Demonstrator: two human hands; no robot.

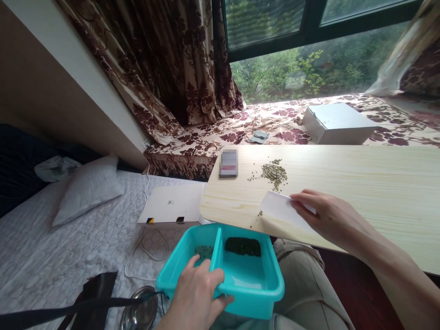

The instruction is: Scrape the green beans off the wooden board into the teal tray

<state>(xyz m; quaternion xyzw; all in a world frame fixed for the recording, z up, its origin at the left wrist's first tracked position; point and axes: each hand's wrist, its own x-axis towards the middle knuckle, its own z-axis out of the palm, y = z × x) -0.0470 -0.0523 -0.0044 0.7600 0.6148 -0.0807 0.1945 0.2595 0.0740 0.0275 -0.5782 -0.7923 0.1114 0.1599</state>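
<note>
My left hand is closed over the near rim and divider of a turquoise two-compartment plastic bin, held tilted beside the table edge. Dark green beans cover part of the right compartment's floor; a few small beans lie in the left one. With fingers and thumb, my right hand pinches a white card against the tabletop. A few stray beans lie by the card's left edge, and a loose pile of greenish beans spreads beyond it.
On the light wooden table lies a small blurred box. A white box and a metal bowl rest on the quilted bed at left. Another white box and a folded cloth sit on the window ledge.
</note>
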